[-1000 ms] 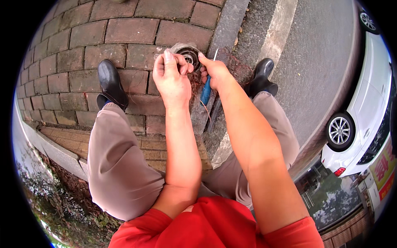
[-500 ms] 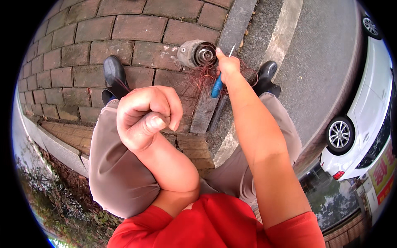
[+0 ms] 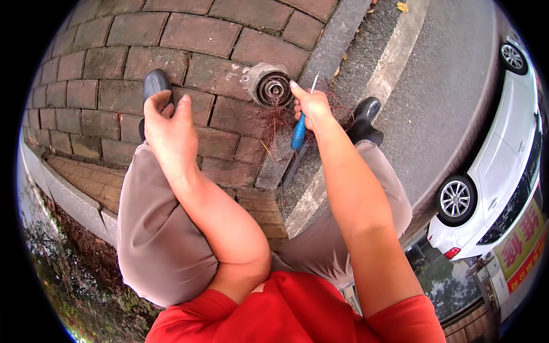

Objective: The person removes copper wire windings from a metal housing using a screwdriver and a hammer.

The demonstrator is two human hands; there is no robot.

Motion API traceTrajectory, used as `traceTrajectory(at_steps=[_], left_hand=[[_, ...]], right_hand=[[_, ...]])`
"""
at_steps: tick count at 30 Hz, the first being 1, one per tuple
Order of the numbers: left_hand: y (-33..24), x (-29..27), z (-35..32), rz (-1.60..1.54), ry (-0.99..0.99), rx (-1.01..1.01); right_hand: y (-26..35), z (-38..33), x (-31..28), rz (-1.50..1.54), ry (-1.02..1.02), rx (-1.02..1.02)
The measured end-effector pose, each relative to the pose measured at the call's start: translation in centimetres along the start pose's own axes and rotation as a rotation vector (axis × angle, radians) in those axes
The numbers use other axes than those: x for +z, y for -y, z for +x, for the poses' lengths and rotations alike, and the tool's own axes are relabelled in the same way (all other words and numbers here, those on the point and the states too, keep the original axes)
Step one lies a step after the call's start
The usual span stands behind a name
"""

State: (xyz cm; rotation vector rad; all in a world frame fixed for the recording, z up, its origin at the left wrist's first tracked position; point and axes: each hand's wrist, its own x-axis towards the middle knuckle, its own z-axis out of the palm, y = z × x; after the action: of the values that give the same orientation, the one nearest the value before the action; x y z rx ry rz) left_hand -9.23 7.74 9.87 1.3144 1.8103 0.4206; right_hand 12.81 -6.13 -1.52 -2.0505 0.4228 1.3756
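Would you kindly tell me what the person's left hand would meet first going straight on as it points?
Probably the glossy black left shoe, which shows just beyond the left hand in the picture; depth is unclear, so it might pass above.

blue tool handle (reddish wires)

A white car at right, a yellow leaf near the painted line (rather worn)
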Motion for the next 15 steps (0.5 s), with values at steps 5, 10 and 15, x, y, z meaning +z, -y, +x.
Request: traceTrajectory(at_steps=[5,10,15], left_hand=[[-3.9,2.3,-1.8,-0.430,-0.308,0.246],[-5.1,5.4,-2.6,-0.378,0.283,-0.005],[4.0,12.0,-3.4,0.118,0.477,0.108]], right_hand=[[0.6,-0.7,1.0,-0.123,-0.083,-0.185],[0.7,-1.6,2.2,-0.258,-0.115,-0.224],[2.0,-2.0,2.0,-0.292,0.022,-0.246]])
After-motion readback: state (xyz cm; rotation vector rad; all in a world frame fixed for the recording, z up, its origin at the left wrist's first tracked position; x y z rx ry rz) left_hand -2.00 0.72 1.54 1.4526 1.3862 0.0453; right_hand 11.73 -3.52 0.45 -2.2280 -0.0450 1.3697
